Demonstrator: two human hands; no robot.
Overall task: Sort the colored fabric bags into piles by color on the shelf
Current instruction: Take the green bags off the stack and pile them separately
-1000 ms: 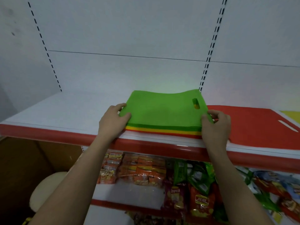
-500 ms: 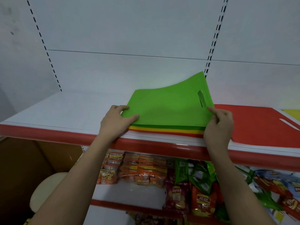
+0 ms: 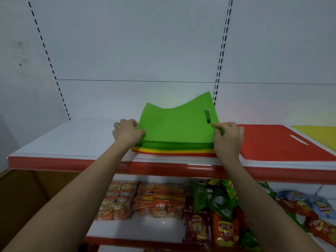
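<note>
Left hand [image 3: 128, 134] and right hand [image 3: 228, 138] each pinching a side edge of the top green bag [image 3: 177, 126], far corner lifted, over a mixed stack [image 3: 172, 149] (green, yellow, red edges showing) on the shelf [image 3: 72, 140], red bag [image 3: 276, 142] lying flat just right

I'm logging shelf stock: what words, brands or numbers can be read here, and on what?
"Lay's": purple chip bag on the lower shelf.
Orange chip bag: label print too blurred to read.
Orange snack packs, green packets, blue bags: print too small.
Green bag, red bag, yellow bag: no text.
</note>
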